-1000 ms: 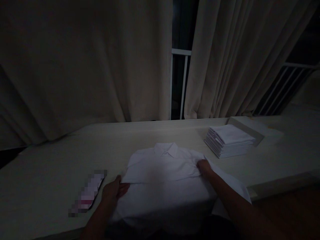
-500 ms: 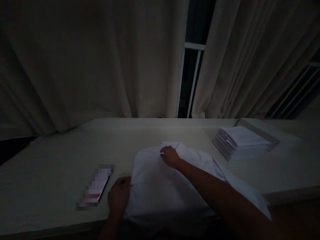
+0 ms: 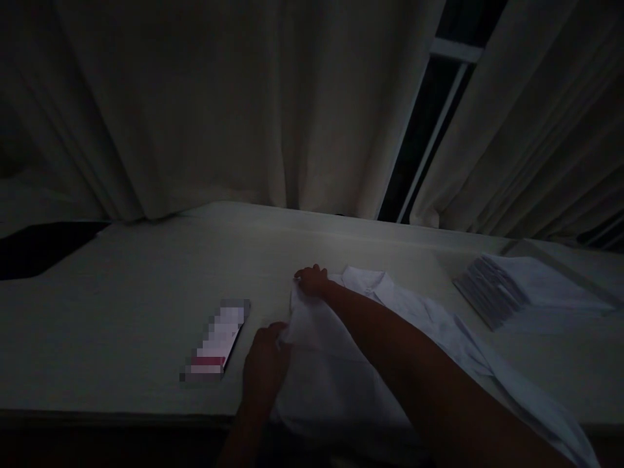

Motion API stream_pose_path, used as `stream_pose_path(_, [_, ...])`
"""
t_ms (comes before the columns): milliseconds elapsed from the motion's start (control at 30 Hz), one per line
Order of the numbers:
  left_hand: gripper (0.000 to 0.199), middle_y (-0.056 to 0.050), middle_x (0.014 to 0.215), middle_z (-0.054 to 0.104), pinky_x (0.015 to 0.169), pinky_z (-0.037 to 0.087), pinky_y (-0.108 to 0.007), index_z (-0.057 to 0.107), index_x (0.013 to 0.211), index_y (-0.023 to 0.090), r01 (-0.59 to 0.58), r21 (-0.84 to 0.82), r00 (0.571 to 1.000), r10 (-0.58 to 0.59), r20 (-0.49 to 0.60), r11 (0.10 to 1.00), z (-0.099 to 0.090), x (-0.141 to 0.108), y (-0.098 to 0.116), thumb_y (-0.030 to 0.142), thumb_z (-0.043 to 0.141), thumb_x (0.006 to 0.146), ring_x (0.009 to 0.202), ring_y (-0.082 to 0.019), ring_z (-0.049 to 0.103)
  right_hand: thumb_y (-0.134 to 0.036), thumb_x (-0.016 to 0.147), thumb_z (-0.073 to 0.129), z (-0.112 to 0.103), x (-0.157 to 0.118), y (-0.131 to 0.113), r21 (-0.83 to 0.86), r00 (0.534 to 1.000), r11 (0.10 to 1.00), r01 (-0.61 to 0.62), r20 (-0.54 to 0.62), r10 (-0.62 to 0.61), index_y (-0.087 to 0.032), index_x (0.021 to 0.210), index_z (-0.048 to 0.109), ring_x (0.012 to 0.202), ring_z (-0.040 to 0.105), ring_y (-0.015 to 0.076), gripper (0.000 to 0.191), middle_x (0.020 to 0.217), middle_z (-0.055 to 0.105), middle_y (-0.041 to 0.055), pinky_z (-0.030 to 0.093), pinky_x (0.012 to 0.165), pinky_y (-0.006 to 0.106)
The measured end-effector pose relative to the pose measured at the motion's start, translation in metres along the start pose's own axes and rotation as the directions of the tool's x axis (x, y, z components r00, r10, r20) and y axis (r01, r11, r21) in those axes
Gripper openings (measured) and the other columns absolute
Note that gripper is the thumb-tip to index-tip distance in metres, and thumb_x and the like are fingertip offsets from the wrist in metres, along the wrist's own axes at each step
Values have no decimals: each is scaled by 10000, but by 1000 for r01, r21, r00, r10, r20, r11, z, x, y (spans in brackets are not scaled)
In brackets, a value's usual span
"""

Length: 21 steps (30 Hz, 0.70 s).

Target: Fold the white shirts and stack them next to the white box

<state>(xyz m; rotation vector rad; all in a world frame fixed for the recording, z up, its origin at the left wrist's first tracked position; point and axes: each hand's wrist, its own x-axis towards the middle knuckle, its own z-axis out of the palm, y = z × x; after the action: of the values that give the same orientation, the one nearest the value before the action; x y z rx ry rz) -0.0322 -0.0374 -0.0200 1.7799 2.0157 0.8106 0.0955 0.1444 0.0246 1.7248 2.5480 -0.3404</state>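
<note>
A white collared shirt (image 3: 336, 377) lies spread on the table, its collar (image 3: 364, 279) toward the back and part of it hanging over the front edge. At the shirt's left edge, my left hand (image 3: 266, 364) is closed on the fabric, with a bit of cloth showing by the thumb. My right hand (image 3: 312, 281) reaches across the shirt to its far left corner, fingers curled down over the cloth there. My right forearm hides part of the shirt's middle.
A phone (image 3: 217, 341) with a lit, blurred screen lies left of my left hand. On the right sits a stack of folded white cloth (image 3: 531, 286). Long curtains (image 3: 219, 117) hang behind the pale table (image 3: 121, 325), and a dark object (image 3: 49, 247) is at its far left.
My right hand has moved left from near the collar to the shirt's far left corner. My left hand stays on the left edge. The view has turned left and tilted.
</note>
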Motion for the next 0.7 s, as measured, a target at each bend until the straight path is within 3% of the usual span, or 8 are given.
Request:
stream_pose_path(133, [286, -80, 1009, 659, 750, 425, -321, 574, 1043, 210, 66, 86, 997, -69, 28, 994, -4, 2, -3, 235, 459, 783, 913, -224, 620, -246, 846, 540, 4, 9, 2, -30, 997, 1000, 9, -72, -11, -189, 1139, 657, 1145, 467, 318, 321, 1161, 630, 145, 321, 948, 521])
stream_pose_path(333, [248, -94, 840, 672, 673, 401, -335, 547, 1007, 169, 230, 146, 972, -235, 24, 962, -6, 12, -8, 266, 433, 809, 803, -254, 641, -267, 932, 429, 0, 8, 2, -29, 974, 999, -38, -223, 30, -211, 1142, 669, 1153, 426, 296, 324, 1187, 594, 140, 304, 935, 481])
stream_pose_path(500, [284, -115, 912, 654, 698, 406, -335, 549, 991, 156, 138, 270, 990, -128, -55, 953, -6, 11, -11, 324, 356, 870, 850, -250, 624, -261, 954, 433, -6, 5, 1, 28, 944, 998, -63, -324, 69, -257, 1168, 653, 1159, 427, 278, 307, 1174, 563, 118, 312, 942, 449])
stream_pose_path(600, [319, -122, 951, 653, 731, 412, -340, 574, 970, 158, 104, 303, 995, -96, -42, 947, -8, 9, -16, 357, 343, 878, 910, -257, 615, -307, 939, 495, -11, -15, 10, 145, 919, 988, -45, -382, 98, -256, 1295, 544, 1147, 467, 245, 363, 1215, 542, 102, 359, 936, 403])
stream_pose_path(700, [328, -108, 926, 662, 725, 412, -350, 596, 926, 175, 108, 273, 992, -120, 27, 956, -12, 9, -20, 373, 340, 874, 887, -256, 619, -317, 931, 506, -10, -66, 37, 221, 907, 974, 56, -418, 43, -220, 1317, 509, 1164, 489, 216, 397, 1250, 544, 95, 380, 964, 358])
